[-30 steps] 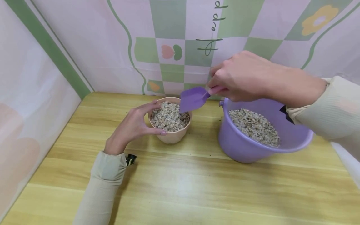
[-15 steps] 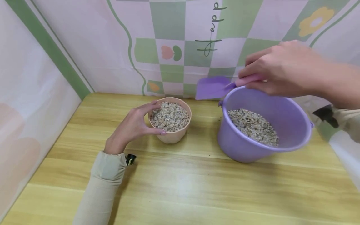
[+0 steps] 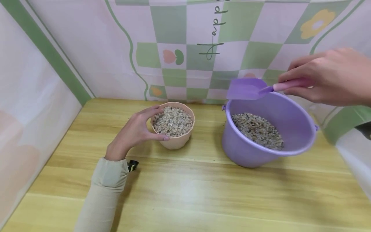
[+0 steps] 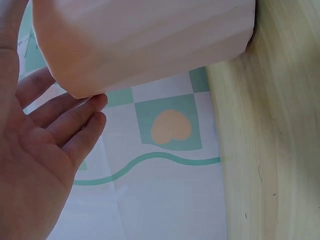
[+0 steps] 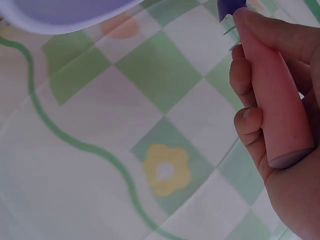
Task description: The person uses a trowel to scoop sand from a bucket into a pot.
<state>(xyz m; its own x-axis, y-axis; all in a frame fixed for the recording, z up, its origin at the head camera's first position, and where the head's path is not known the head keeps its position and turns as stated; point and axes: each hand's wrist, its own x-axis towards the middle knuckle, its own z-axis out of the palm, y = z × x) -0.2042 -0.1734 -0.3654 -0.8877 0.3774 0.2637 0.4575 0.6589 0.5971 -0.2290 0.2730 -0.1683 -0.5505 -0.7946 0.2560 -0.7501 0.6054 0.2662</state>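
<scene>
A pale peach faceted flowerpot [image 3: 175, 143] stands upright on the table, filled nearly to its rim with fine gravel [image 3: 173, 121]. My left hand [image 3: 131, 132] holds it from the left, thumb at the near side and fingers at the far rim. In the left wrist view, fingertips [image 4: 100, 101] touch the pot's wall. My right hand [image 3: 333, 77] grips the pink handle [image 5: 275, 95] of a small purple shovel [image 3: 244, 89], whose blade is above the left rim of a purple bucket [image 3: 246, 153]. Gravel [image 3: 258, 130] lies inside that bucket. No gravel shows on the blade.
The wood-grain table [image 3: 185, 193] carries a few stray grains. Behind it hangs a checked green and white cloth [image 3: 200, 58], close to the pot and bucket. Another pale cloth [image 3: 26, 96] borders the left side.
My right hand has carried the shovel rightward, from above the flowerpot to above the bucket's rim. The blade has left the pot's gravel. My left hand stays on the pot.
</scene>
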